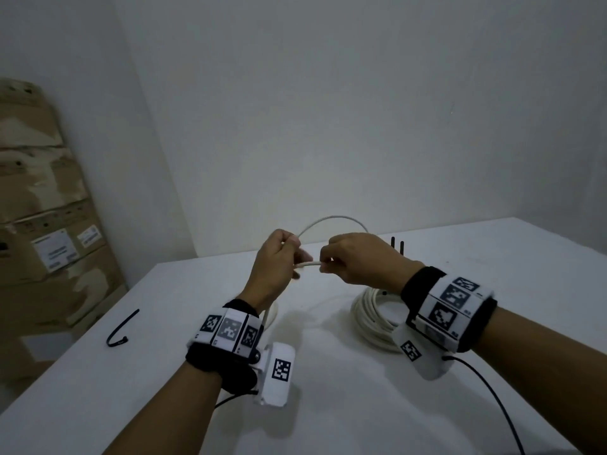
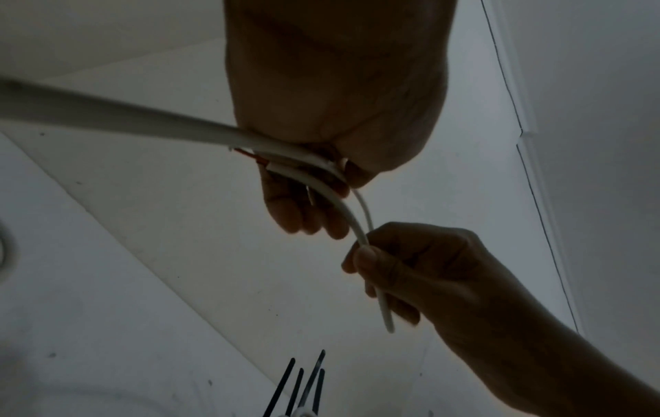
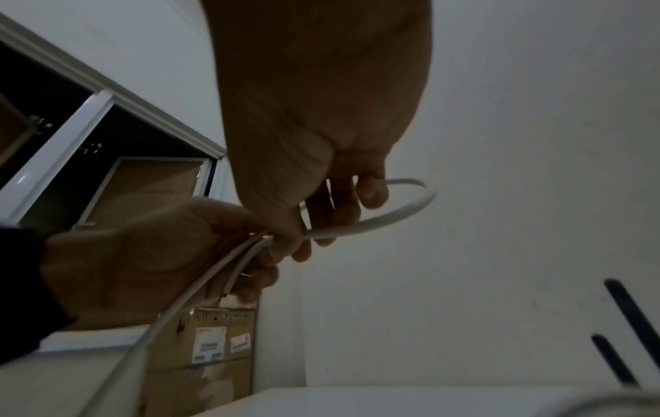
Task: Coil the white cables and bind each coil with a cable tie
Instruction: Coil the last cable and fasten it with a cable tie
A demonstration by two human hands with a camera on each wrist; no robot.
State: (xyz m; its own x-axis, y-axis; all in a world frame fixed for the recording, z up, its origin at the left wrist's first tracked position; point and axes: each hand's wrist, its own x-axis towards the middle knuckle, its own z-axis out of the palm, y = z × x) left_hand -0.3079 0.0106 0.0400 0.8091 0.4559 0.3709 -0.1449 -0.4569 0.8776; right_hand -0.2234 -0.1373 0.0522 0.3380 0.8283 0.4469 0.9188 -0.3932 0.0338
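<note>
The white desk carries a finished coil of white cable at the right, beneath the right wrist; whether it is tied cannot be told. Black cable ties lie beyond it, and one bent black cable tie lies well apart at the left edge.

Step in hand, as judged: the first loop of a second white cable is being formed above the desk. The cable arches up between the two hands, and its slack drops below the left wrist onto the desk.

The left hand is curled round two strands of the cable, one ending in a cut tip with a red core showing. The right hand pinches the cable just beside the left fingers.

Next move, as judged: feed more slack with the right hand, lay each new loop into the left grip at matching size, then fetch a tie.

The cable is thin, round, smooth and springy.
</note>
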